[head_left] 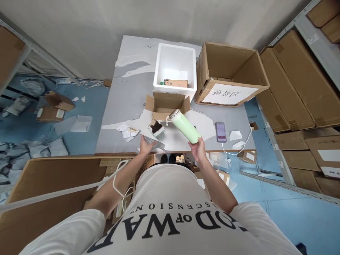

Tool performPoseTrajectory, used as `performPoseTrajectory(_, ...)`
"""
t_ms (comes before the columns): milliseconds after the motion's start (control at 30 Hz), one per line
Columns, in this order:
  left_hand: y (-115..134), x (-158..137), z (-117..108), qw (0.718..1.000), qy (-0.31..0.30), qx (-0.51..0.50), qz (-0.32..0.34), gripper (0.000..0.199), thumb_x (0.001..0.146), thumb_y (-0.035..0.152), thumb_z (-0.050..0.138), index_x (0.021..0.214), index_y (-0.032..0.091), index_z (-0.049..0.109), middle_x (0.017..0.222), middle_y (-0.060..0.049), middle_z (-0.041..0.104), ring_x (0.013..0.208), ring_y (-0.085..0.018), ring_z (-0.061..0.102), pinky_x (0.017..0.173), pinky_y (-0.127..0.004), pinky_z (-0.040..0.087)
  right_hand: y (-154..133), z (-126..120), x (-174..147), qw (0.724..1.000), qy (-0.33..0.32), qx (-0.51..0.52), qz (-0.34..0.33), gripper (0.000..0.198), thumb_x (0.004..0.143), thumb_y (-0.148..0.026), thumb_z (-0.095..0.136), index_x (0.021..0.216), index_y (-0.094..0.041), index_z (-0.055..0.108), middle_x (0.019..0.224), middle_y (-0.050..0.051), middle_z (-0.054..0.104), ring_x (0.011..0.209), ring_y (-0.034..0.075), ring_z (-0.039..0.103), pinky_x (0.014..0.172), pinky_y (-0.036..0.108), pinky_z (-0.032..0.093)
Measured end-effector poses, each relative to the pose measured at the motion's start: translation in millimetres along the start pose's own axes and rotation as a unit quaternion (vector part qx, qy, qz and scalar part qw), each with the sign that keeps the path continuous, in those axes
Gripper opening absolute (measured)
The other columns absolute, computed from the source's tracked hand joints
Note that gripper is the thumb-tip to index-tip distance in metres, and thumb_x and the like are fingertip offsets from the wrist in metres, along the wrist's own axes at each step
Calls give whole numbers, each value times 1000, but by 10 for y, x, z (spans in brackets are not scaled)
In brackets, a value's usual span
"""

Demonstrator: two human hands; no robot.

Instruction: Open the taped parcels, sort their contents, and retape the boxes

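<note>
A pale green bottle [186,126] with a silver lid and a white strap loop is tilted over the table, its lid end pointing away to the left. My right hand [198,148] grips it near the base. At the table's front edge, my left hand [146,146] has thumb and fingers apart with nothing visible in it. Just beyond it stands a small opened carton [156,128] with a dark inside. Crumpled white paper [128,131] lies left of that carton. Behind the bottle's lid is an open brown cardboard box [160,116], flaps spread.
Farther back on the table [108,122] stand a white foam box [175,53] with small cartons inside and a large labelled cardboard box [231,94]. A phone [221,132] on a white cable lies at right. Shelves of cartons [294,81] flank the right side.
</note>
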State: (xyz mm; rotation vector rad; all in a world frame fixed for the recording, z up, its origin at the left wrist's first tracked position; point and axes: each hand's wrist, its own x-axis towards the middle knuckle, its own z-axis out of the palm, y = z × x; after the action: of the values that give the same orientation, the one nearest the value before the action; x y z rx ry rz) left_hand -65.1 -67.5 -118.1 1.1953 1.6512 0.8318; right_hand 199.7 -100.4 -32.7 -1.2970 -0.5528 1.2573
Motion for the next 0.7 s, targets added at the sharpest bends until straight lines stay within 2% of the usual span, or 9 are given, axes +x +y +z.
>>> performPoseTrajectory(67, 126, -152, 113, 998, -32, -24, -51, 71, 64, 40, 81, 123, 15, 51, 121, -20, 63, 119, -36, 58, 97, -60, 47, 46, 66, -36, 1000, 0, 21, 14, 39, 84, -49, 39, 114, -26, 49, 115, 7, 60, 96, 16, 60, 81, 33, 55)
performPoseTrajectory(100, 231, -232, 190, 993, -96, -51, -52, 68, 64, 41, 82, 120, 15, 54, 122, -20, 63, 119, -35, 59, 98, -56, 48, 62, 106, -52, 999, -4, 27, 22, 40, 85, -51, 37, 113, -26, 50, 111, 7, 62, 93, 16, 60, 83, 34, 55)
performPoseTrajectory(167, 498, -363, 359, 971, -209, -114, -4, 66, 67, 46, 79, 121, 16, 55, 127, -19, 61, 120, -32, 58, 100, -52, 48, 86, 199, -87, 998, -5, 41, 40, 42, 86, -54, 35, 109, -24, 53, 102, 6, 64, 82, 16, 59, 84, 35, 55)
performPoseTrajectory(200, 643, -404, 439, 965, -223, -134, 33, 68, 68, 48, 77, 125, 18, 54, 132, -18, 58, 123, -31, 56, 103, -52, 46, 95, 248, -106, 997, -4, 55, 53, 43, 86, -56, 36, 108, -24, 54, 96, 5, 64, 76, 15, 58, 82, 35, 55)
performPoseTrajectory(300, 1013, -419, 615, 955, -196, -186, 123, 83, 63, 44, 82, 135, 22, 45, 143, -16, 49, 132, -31, 47, 110, -51, 39, 126, 386, -172, 983, -17, 149, 106, 40, 85, -54, 43, 106, -24, 57, 83, 2, 63, 64, 13, 53, 72, 28, 56)
performPoseTrajectory(367, 1141, -377, 672, 948, -189, -217, 137, 84, 59, 39, 85, 131, 19, 47, 137, -16, 54, 128, -31, 52, 107, -49, 42, 150, 448, -216, 961, -36, 230, 148, 36, 86, -49, 46, 108, -24, 58, 79, 0, 63, 59, 11, 51, 63, 23, 53)
performPoseTrajectory(533, 1129, -330, 691, 948, -176, -249, 93, 85, 49, 32, 90, 122, 17, 49, 121, -14, 63, 109, -28, 64, 92, -40, 53, 198, 488, -283, 916, -50, 326, 227, 31, 90, -41, 45, 110, -22, 58, 78, -1, 66, 57, 9, 54, 60, 20, 52)
performPoseTrajectory(600, 1108, -350, 693, 948, -172, -253, 82, 85, 48, 31, 90, 122, 17, 49, 120, -13, 63, 107, -26, 64, 89, -38, 53, 225, 486, -303, 913, -52, 326, 242, 31, 91, -41, 44, 109, -21, 59, 79, -1, 66, 61, 10, 57, 64, 21, 53)
performPoseTrajectory(700, 1116, -386, 704, 951, -162, -251, 81, 85, 48, 31, 89, 122, 17, 50, 121, -12, 62, 105, -25, 64, 87, -37, 54, 285, 456, -333, 924, -67, 290, 241, 32, 90, -45, 46, 108, -22, 60, 82, 1, 68, 74, 12, 63, 71, 24, 54)
